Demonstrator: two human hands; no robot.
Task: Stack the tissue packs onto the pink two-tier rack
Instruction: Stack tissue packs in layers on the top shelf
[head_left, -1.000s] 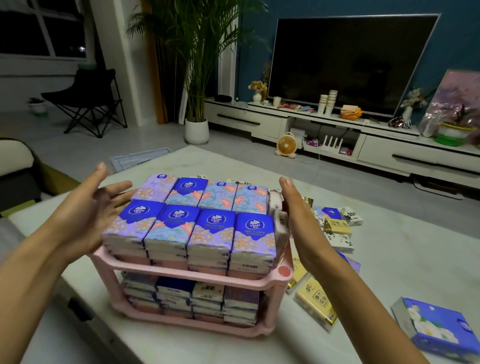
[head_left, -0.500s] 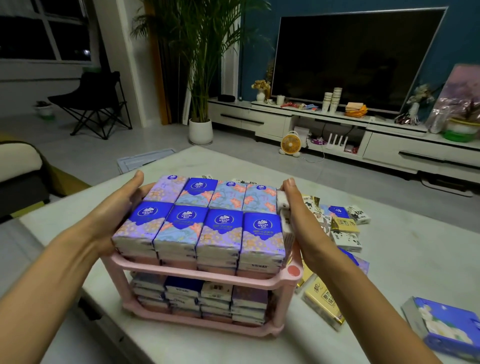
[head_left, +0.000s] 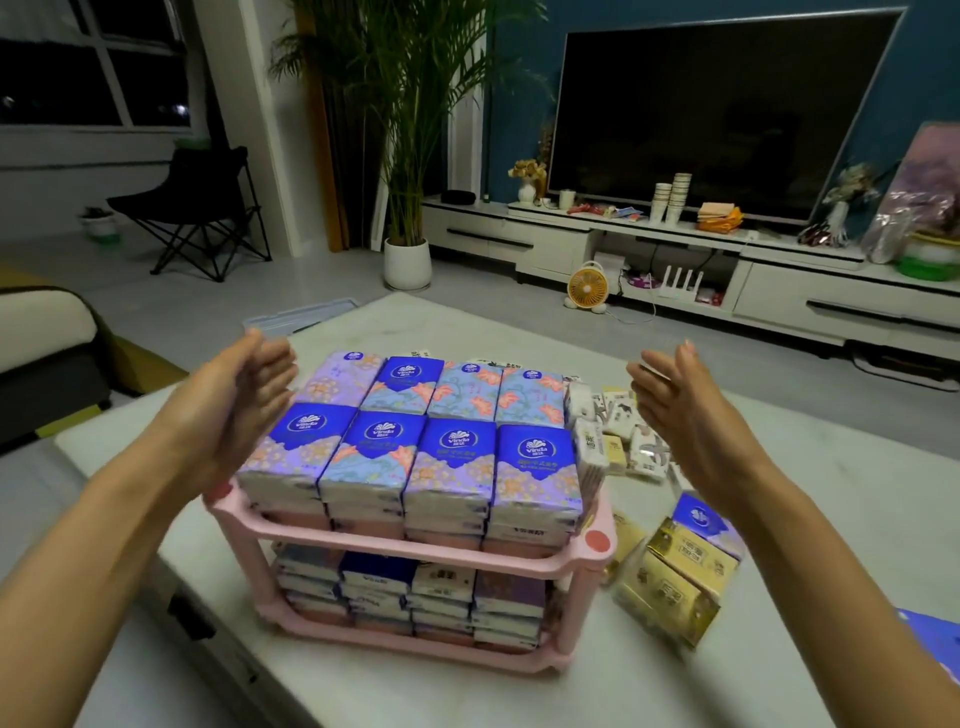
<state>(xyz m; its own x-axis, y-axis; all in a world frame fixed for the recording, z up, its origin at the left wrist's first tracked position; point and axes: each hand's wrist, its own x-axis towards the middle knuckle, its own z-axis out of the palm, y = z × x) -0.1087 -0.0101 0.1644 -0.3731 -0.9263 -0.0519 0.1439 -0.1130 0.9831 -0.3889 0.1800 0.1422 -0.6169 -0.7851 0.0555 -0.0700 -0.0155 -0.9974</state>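
A pink two-tier rack (head_left: 524, 564) stands on the pale table, both tiers packed with tissue packs. Blue and purple floral packs (head_left: 415, 441) cover the top tier in two rows of several stacks. A few white packs (head_left: 589, 452) stand on edge against the top tier's right side. My left hand (head_left: 234, 410) hovers just left of the top packs, fingers straight, palm facing them. Over on the right, my right hand (head_left: 680, 410) is held apart from the rack, fingers straight. Neither hand holds anything.
Loose gold packs (head_left: 670, 582), a blue pack (head_left: 701, 519) and white patterned packs (head_left: 639, 441) lie on the table (head_left: 675, 686) right of the rack. A blue pack's corner (head_left: 932, 636) shows at the right edge. A sofa sits at left, a TV cabinet beyond the table.
Both hands pressed the sides of the top-tier stacks half a second ago. They have since pulled outward and up, off the packs. The packs look squared up.
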